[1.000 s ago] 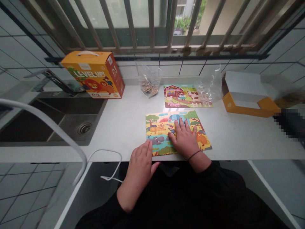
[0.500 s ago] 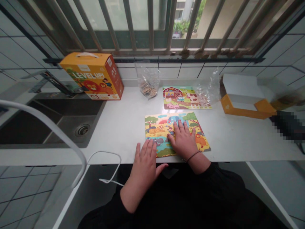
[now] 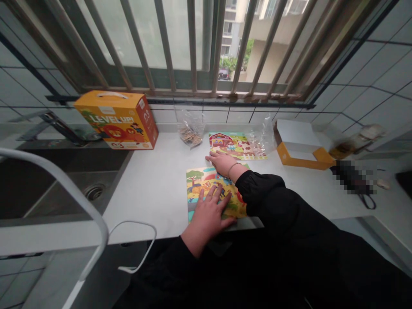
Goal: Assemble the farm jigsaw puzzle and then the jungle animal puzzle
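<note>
A colourful animal puzzle [image 3: 196,189] lies flat near the counter's front edge. My left hand [image 3: 210,213] rests on its lower part with fingers spread. Beyond the puzzle's top edge, my right hand [image 3: 223,164] reaches to the lower left of the farm picture [image 3: 222,143], palm down, fingers extended and holding nothing I can see. My right sleeve covers the puzzle's right side. On the farm picture's right part lies a clear plastic bag [image 3: 262,143]. A second clear bag [image 3: 190,134] with brown pieces stands to its left.
An orange box [image 3: 119,122] stands at the back left beside the sink [image 3: 93,191]. An open orange and white box [image 3: 301,148] sits at the right. A white cable [image 3: 80,201] arches across the left. Jars and a blurred dark object are farther right.
My right hand has moved from the puzzle up to the farm picture's edge. My left hand has shifted further onto the puzzle. The camera view has tilted and shifted.
</note>
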`<act>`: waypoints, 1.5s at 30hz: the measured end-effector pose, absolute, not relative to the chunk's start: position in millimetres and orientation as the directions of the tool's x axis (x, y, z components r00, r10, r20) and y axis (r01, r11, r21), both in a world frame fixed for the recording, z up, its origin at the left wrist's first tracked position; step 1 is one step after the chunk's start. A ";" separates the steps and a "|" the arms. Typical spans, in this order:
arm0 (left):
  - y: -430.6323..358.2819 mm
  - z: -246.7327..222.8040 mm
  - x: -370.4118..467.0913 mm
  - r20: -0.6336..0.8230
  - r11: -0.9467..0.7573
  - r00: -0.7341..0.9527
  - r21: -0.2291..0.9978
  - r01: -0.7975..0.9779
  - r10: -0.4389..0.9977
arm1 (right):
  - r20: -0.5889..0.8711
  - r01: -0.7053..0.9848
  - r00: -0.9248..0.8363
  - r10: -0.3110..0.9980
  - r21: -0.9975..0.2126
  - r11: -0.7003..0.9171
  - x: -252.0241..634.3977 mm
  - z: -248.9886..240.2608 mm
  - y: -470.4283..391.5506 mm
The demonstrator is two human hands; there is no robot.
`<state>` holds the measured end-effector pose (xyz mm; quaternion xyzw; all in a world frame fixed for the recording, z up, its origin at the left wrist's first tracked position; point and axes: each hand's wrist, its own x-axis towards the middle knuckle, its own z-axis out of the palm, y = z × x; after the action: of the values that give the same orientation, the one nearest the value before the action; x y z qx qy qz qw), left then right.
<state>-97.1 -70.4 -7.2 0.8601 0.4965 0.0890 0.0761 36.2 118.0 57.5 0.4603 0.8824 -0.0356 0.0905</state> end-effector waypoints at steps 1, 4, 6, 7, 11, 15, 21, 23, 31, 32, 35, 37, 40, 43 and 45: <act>-70.8 -7.7 -99.2 0.078 -0.497 0.493 0.216 0.840 0.867 | -0.187 0.816 -0.565 0.804 0.022 0.578 39.3 57.6 123.5; -71.9 -6.9 -103.0 0.076 -0.498 0.493 0.191 0.846 0.867 | -0.166 0.805 -0.580 0.797 0.027 0.592 50.6 58.0 132.6; -71.2 -4.9 -103.4 0.070 -0.504 0.500 0.174 0.846 0.863 | -0.157 0.802 -0.586 0.795 0.034 0.597 57.8 57.5 135.7; -70.5 -3.6 -103.5 0.066 -0.509 0.506 0.168 0.844 0.860 | -0.153 0.801 -0.586 0.796 0.037 0.597 61.0 57.0 137.0; -66.0 2.1 -108.6 0.058 -0.516 0.514 0.153 0.843 0.856 | -0.144 0.805 -0.581 0.801 0.044 0.592 72.9 53.2 140.9; -60.0 6.2 -128.8 0.046 -0.489 0.488 0.133 0.862 0.872 | -0.129 0.818 -0.564 0.816 0.046 0.573 90.3 49.0 141.4; -55.5 8.3 -172.4 0.039 -0.490 0.488 0.079 0.868 0.872 | -0.094 0.840 -0.539 0.837 0.015 0.543 122.0 45.5 142.5; -54.8 10.9 -185.2 0.040 -0.479 0.477 0.082 0.874 0.878 | -0.071 0.845 -0.534 0.843 -0.004 0.535 127.2 44.4 143.1; -52.5 27.2 -231.3 -0.138 -0.399 0.422 0.165 0.902 0.896 | 0.077 0.844 -0.516 0.853 -0.124 0.522 90.1 48.0 159.8; -53.2 26.9 -236.6 -0.141 -0.384 0.408 0.171 0.907 0.902 | 0.104 0.839 -0.514 0.852 -0.146 0.524 80.2 50.5 164.8; -53.8 23.0 -249.3 -0.145 -0.336 0.361 0.173 0.926 0.921 | 0.195 0.821 -0.494 0.847 -0.216 0.529 48.7 61.5 184.9; -50.8 20.6 -253.6 -0.158 -0.305 0.328 0.154 0.940 0.931 | 0.278 0.798 -0.456 0.845 -0.292 0.527 28.1 71.5 202.0; -39.7 21.0 -253.4 -0.190 -0.300 0.323 0.141 0.943 0.927 | 0.402 0.739 -0.430 0.808 -0.358 0.571 -0.1 88.2 229.4; -24.1 23.6 -247.6 -0.189 -0.336 0.367 0.178 0.925 0.911 | 0.385 0.734 -0.515 0.766 -0.264 0.626 -23.4 103.7 252.0; -13.2 23.7 -242.4 -0.176 -0.353 0.388 0.199 0.914 0.905 | 0.323 0.745 -0.566 0.759 -0.195 0.638 -34.1 113.1 262.3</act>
<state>-242.4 -13.2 23.7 0.8223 0.5530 -0.0177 0.1329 -34.1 262.3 113.1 0.4248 0.8847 -0.0184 -0.1912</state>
